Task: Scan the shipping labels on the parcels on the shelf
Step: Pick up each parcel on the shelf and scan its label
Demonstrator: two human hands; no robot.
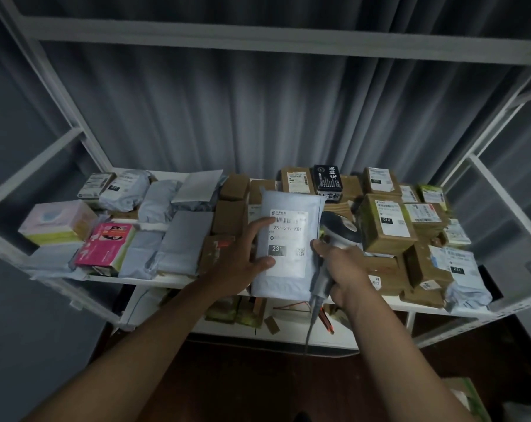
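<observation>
A grey poly-mailer parcel stands tilted up between a person's two hands above the front edge of a white shelf, its white shipping label facing the camera with a barcode at the top and the number 231 in a dark box lower down. The left hand grips the parcel's left side, thumb laid across the label's lower left and fingers curled over the label's upper left corner near the barcode. The right hand, just right of the parcel, is wrapped around the handle of a grey barcode scanner, whose head rises beside the parcel's right edge; its cable hangs down below the hand. Left of the left hand lie more grey mailers, a pink printed box and a pastel box. Right of the right hand, brown cardboard parcels with white labels are piled together, and a black box with white characters sits beyond the hands at the back of the shelf. Grey curtains hang behind the white shelving frame.
</observation>
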